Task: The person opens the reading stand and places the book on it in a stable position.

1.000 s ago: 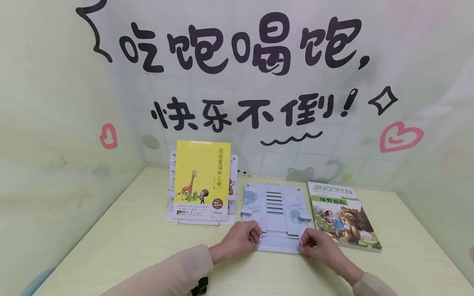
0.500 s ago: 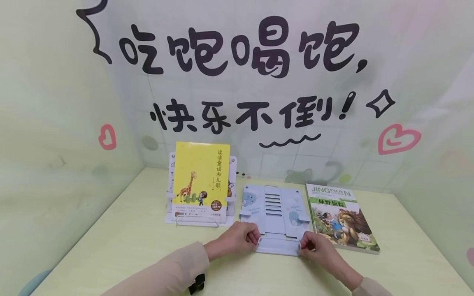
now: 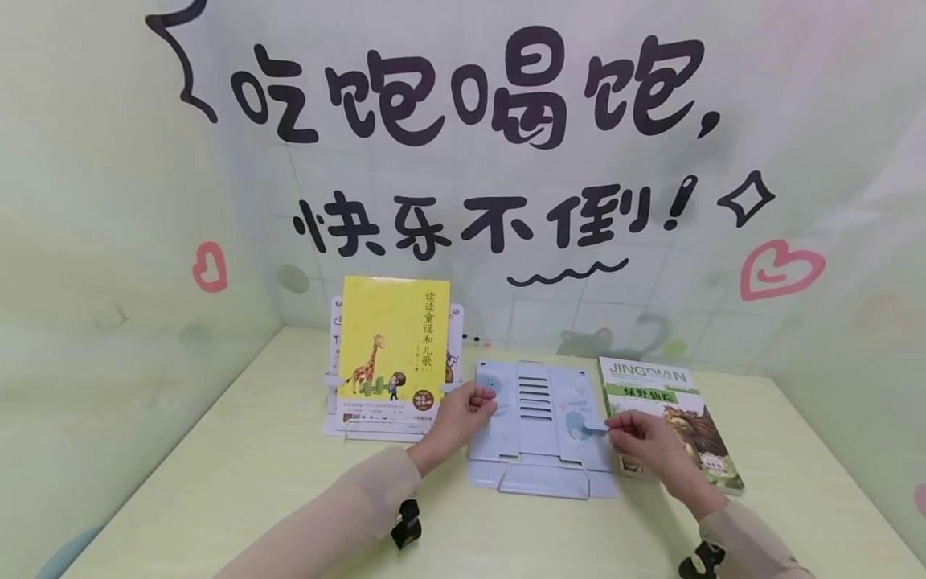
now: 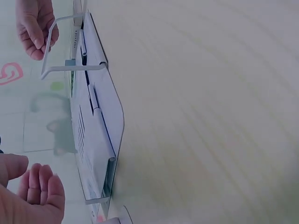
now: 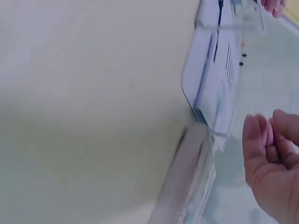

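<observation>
A pale blue book stand (image 3: 536,438) with slots down its middle and a wire front bar (image 3: 544,492) stands mid-table, leaning back low. My left hand (image 3: 463,414) hovers by its left side, overlapping the left clip. In the left wrist view, that clip (image 4: 96,201) shows apart from my loosely bent fingers and thumb. My right hand (image 3: 647,442) is at the stand's right side, fingertips right by the right clip (image 3: 596,427). Seen from the right wrist, those fingers (image 5: 252,140) are bent towards the thumb, and nothing shows between them.
Left of the stand, a yellow book (image 3: 394,346) leans on a white book stand (image 3: 454,346). To the right lies a thick book (image 3: 644,371) with a lion cover, partly behind my right hand. A printed wall sheet (image 3: 521,314) closes off the table's back.
Both hands have let go of the wire front bar and moved up and back to the stand's two sides. The books have stayed in place.
</observation>
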A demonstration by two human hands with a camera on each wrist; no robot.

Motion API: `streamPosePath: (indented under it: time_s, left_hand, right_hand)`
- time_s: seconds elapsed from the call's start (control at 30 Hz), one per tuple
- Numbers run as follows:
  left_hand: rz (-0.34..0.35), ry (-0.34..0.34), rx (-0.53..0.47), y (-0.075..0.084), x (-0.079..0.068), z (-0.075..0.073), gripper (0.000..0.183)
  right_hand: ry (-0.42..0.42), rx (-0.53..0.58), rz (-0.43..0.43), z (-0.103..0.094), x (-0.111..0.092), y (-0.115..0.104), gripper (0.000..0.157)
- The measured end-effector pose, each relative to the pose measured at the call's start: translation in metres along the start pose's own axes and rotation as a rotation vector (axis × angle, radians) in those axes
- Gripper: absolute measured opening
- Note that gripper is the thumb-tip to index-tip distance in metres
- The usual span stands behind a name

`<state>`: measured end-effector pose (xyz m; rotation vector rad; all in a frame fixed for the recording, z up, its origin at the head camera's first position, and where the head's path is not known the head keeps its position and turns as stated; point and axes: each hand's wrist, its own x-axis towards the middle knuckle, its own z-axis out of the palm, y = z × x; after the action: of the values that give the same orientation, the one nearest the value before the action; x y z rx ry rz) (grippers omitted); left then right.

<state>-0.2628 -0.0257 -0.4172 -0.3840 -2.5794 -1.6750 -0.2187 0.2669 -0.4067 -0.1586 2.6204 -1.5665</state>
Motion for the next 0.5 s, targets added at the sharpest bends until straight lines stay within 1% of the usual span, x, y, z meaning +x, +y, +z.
streamPosePath:
  time_s: [0.07,0.17,0.27,0.33,0.4,0.5]
  left_hand:
    - [-0.019,0.028,0.031,0.001,0.005,0.006,0.018]
    - [-0.056,0.062,0.076,0.006,0.010,0.014,0.024]
    - [-0.117,0.070,0.107,0.011,0.014,0.022,0.030]
    - [-0.156,0.065,0.135,0.014,0.016,0.026,0.034]
    - [-0.195,0.057,0.163,0.015,0.019,0.030,0.036]
    - [-0.262,0.062,0.198,0.015,0.024,0.033,0.038]
  right_hand:
    - [0.077,-0.051,0.003,-0.002,0.008,-0.001,0.025]
    - [0.133,-0.129,0.006,-0.004,0.020,0.000,0.023]
    - [0.153,-0.194,0.026,-0.003,0.029,0.002,0.022]
    - [0.154,-0.214,0.042,-0.002,0.034,0.003,0.022]
    - [0.154,-0.240,0.042,-0.001,0.039,0.003,0.021]
    - [0.152,-0.280,0.044,0.000,0.044,0.002,0.020]
